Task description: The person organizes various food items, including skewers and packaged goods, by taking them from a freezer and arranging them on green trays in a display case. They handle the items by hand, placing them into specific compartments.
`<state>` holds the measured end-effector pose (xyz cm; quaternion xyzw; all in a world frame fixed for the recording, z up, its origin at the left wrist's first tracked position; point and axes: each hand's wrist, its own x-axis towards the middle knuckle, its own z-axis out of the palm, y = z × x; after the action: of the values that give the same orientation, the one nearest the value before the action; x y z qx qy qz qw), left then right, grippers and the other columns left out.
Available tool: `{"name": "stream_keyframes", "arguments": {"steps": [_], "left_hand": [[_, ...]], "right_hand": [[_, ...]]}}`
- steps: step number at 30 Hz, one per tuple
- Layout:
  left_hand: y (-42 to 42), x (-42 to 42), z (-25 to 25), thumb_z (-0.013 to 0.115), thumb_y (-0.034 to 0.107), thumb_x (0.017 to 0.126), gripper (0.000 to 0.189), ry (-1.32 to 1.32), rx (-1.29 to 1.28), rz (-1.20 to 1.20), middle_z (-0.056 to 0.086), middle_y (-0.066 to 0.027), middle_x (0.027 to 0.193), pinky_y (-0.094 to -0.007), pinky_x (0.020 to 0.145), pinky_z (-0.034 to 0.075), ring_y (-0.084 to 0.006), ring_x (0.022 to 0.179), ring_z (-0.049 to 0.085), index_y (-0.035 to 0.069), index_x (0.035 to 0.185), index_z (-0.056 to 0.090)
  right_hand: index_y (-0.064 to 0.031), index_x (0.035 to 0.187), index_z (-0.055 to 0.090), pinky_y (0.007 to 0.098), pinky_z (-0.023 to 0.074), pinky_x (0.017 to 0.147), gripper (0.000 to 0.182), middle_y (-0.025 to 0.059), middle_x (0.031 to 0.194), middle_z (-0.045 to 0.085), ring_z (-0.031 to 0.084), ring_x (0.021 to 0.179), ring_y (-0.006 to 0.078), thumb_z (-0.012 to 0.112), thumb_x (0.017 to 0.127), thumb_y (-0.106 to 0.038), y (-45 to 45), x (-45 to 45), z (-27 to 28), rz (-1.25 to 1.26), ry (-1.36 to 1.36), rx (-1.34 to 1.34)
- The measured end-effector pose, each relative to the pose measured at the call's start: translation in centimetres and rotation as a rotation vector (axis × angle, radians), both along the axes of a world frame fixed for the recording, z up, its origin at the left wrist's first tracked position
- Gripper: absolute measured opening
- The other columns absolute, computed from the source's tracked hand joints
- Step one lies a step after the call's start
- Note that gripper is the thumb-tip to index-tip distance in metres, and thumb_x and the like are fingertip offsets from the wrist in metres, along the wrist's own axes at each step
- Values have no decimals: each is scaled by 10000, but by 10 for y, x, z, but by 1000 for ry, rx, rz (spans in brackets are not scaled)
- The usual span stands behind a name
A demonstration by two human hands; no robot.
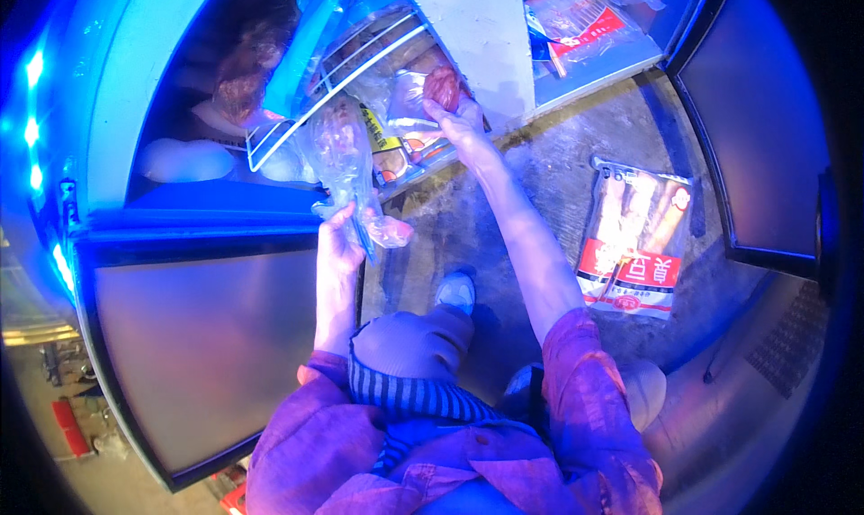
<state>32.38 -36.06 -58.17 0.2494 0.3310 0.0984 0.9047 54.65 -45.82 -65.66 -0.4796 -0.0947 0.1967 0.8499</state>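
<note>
My left hand [342,241] grips the lower end of a clear plastic bag [337,137] with pale pinkish food inside. The bag hangs over the front edge of an open refrigerated cabinet [223,204], beside a white wire rack [341,86]. Inside the cabinet, my right hand [462,123] has its thumb and fingers around a reddish, film-wrapped lump of food [442,88]. A silvery plastic package [408,100] lies against that lump. Between my hands sits a food packet with a yellow-and-black label [381,133].
Framed cabinet doors stand open at left [209,353] and right [749,123]. A printed food bag [631,238] lies on the floor at right. A white divider [476,32] separates the compartments; the right one holds bagged goods [574,22]. A dark-wrapped bundle [250,76] is at the left.
</note>
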Motion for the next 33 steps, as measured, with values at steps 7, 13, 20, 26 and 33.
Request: {"name": "stream_keyframes", "arguments": {"steps": [7, 13, 20, 26, 33], "left_hand": [[4, -20, -4, 532, 99, 811, 342, -10, -70, 80, 590, -158, 940, -408, 728, 493, -270, 780, 601, -33, 1117, 455], [-15, 3, -1, 472, 5, 792, 440, 4, 6, -21, 507, -214, 1121, -462, 898, 437, -341, 1033, 532, -50, 1215, 366], [-8, -6, -16, 483, -81, 747, 529, 24, 163, -46, 530, -205, 1106, -465, 805, 499, -331, 961, 573, -17, 1249, 328], [-10, -9, -42, 600, 7, 762, 429, 159, 343, -110, 583, -137, 1031, -343, 735, 493, -200, 851, 586, -8, 1162, 445], [7, -17, -58, 596, -28, 765, 317, 216, 206, -52, 595, -102, 848, -341, 588, 510, -203, 700, 586, 11, 1059, 487]], "right_hand": [[54, 1167, 460, 359, 436, 823, 542, 200, 1086, 555, 557, 969, 280, 657, 751, -233, -37, -72, -8, -182, -566, -616], [-10, 1258, 424, 297, 475, 770, 592, 126, 961, 612, 593, 874, 179, 686, 748, -155, -81, -142, 36, 550, -222, -248], [-36, 854, 579, 345, 543, 544, 77, 135, 829, 608, 627, 671, 221, 516, 822, -64, -80, -110, -42, 490, 369, 97], [13, 986, 527, 453, 518, 722, 157, 175, 874, 589, 613, 808, 294, 479, 852, -55, -85, -112, -24, 388, 794, 577], [-21, 932, 539, 301, 416, 441, 143, 13, 592, 487, 467, 454, 128, 502, 873, -146, -77, -121, -31, 902, 522, 550]]}}
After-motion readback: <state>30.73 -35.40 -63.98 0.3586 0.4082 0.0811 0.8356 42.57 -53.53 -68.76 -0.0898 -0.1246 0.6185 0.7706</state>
